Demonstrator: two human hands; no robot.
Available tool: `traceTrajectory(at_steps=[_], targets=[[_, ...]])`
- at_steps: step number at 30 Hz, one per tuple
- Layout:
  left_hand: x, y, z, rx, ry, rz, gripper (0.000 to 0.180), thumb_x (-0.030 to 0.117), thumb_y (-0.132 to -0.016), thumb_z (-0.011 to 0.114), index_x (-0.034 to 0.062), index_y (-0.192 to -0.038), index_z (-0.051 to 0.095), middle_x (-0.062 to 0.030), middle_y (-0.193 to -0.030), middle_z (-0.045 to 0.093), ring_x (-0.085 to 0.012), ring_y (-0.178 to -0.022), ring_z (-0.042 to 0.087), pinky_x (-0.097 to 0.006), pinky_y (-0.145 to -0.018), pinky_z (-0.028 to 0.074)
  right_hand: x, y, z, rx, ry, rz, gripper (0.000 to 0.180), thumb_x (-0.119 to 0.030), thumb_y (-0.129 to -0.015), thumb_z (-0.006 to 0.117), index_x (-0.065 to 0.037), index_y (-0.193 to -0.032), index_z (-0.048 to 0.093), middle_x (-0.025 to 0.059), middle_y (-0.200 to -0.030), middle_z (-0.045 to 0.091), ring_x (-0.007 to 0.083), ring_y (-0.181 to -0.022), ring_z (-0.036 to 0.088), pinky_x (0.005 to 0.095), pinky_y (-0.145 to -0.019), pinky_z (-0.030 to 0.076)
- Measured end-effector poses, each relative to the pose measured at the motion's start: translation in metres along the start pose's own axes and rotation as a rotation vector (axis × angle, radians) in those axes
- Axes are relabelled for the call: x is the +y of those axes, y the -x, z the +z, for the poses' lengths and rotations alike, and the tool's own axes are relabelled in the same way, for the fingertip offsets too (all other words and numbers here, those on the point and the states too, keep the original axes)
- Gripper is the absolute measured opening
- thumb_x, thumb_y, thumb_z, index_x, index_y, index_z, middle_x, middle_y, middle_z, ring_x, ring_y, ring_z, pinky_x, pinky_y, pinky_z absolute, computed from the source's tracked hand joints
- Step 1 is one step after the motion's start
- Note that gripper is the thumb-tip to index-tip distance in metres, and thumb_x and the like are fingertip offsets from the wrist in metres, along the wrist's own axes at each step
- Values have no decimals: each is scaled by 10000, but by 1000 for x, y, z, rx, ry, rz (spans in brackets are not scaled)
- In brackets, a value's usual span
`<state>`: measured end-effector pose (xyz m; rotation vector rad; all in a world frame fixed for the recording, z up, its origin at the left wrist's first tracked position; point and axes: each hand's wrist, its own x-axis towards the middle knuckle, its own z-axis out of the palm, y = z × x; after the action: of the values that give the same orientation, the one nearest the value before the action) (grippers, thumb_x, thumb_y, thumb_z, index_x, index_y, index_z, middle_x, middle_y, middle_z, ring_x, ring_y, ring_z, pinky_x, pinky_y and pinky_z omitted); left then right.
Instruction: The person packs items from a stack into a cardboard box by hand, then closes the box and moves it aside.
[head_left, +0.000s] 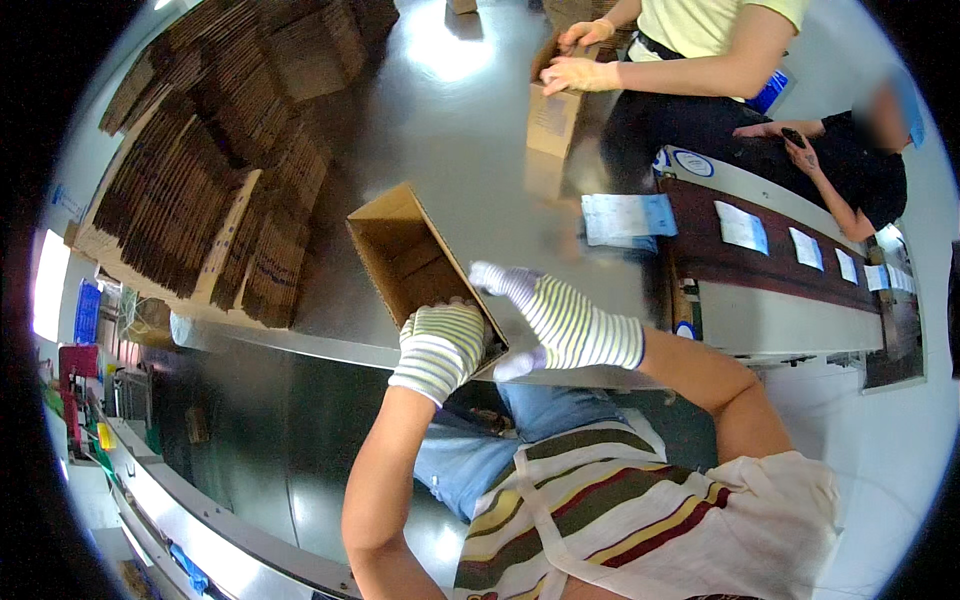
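An open brown cardboard box (405, 245) rests tilted at the near edge of the metal table, its open side facing me. My left hand (441, 348), in a striped knit glove, reaches over the box's near end; its fingers curl inside and the fingertips are hidden. To the right of the box, my right hand (575, 318), in a matching glove, has its fingers stretched and its thumb apart. Those fingertips lie close to the box's right wall; whether they touch it I cannot tell.
Stacks of flattened cartons (175, 200) fill the table's left side. Across from me, a co-worker's gloved hands hold another box (555, 118). A conveyor (785, 230) at right carries several blue-white packets (740, 227); more packets (625, 220) lie at its end. Another person stands beyond.
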<state>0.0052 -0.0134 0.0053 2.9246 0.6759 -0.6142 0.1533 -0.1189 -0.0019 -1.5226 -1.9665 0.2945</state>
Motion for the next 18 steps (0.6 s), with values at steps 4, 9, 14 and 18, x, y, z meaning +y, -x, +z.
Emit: traceTrajectory(at_steps=[4, 9, 14, 18], targets=[[5, -3, 2, 101, 48, -17, 335, 303, -873, 500, 16, -962, 648, -196, -982, 643, -332, -912, 639, -419, -783, 515, 56, 8, -46, -26, 8, 171, 616, -389, -819, 647, 2, -1263, 474, 218, -1221, 540, 322, -1125, 537, 408, -966, 426], [-4, 2, 3, 153, 56, -30, 359, 343, -860, 520, 18, -890, 669, -203, -910, 655, -348, -862, 641, -430, -762, 512, 193, 29, -111, -126, 440, 387, 364, -189, -796, 620, -40, -1126, 593, 205, -1043, 633, 359, -1001, 588, 404, -902, 457], [-6, 1, -3, 80, 73, -14, 318, 310, -848, 530, 32, -900, 675, -165, -974, 662, -328, -891, 644, -429, -794, 506, 237, 21, -159, -492, 254, 530, 459, -208, -785, 684, -7, -1178, 558, 171, -1170, 599, 302, -1093, 563, 370, -965, 423], [-3, -11, 1, 147, 75, 14, 333, 333, -837, 542, 30, -857, 679, -179, -920, 661, -330, -856, 645, -432, -763, 511, 261, 16, -147, -678, 283, 507, 524, -197, -730, 715, -17, -1197, 559, 145, -1121, 635, 267, -1085, 581, 341, -934, 451]])
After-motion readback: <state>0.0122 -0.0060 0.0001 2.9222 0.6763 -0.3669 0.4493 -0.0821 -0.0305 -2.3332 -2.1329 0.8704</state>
